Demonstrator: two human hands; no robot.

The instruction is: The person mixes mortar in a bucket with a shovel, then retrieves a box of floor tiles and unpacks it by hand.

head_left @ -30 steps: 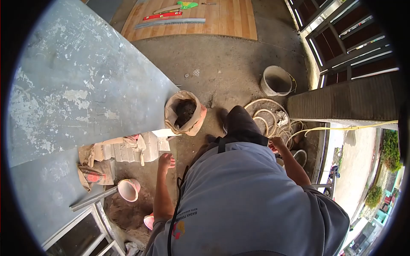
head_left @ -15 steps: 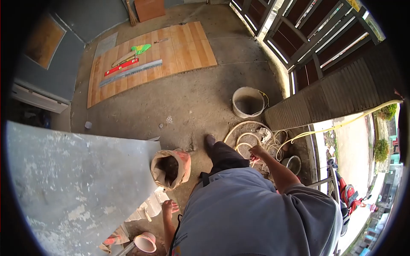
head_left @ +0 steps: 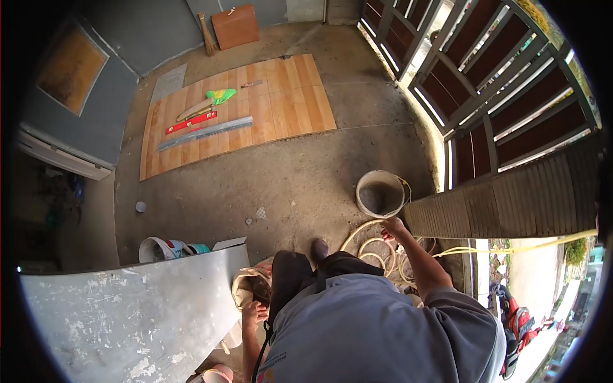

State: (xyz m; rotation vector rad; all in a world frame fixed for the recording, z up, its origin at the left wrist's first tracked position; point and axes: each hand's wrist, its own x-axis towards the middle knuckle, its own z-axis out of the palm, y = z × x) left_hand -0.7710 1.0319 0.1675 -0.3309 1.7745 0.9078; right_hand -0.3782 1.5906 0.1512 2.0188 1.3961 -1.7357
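My right hand [head_left: 393, 228] hangs over the coiled cream hose [head_left: 372, 250], just below a round bucket [head_left: 380, 194] with a grey, dirty inside; its fingers are half curled and too small to read. My left hand [head_left: 255, 312] is beside the open sack [head_left: 250, 285], near the edge of the grey painted panel [head_left: 140, 313]. Its fingers look loosely bent, and nothing can be made out in them. Wood-look tiles [head_left: 287, 96] lie on the floor ahead, bearing a red level [head_left: 191, 122], a grey straight bar [head_left: 205, 133] and a green and yellow bag [head_left: 221, 96].
A slatted gate [head_left: 511, 96] stands at the right, with a ribbed dark board [head_left: 504, 198] below it. A white bucket [head_left: 152, 250] is behind the panel. A broom [head_left: 206, 35] and a brown board [head_left: 235, 27] lean on the far wall.
The view has shifted forward, so the tiles and bucket sit lower in it. A leg now shows beside the sack. My right hand is nearer the bucket, my left hand nearer the sack.
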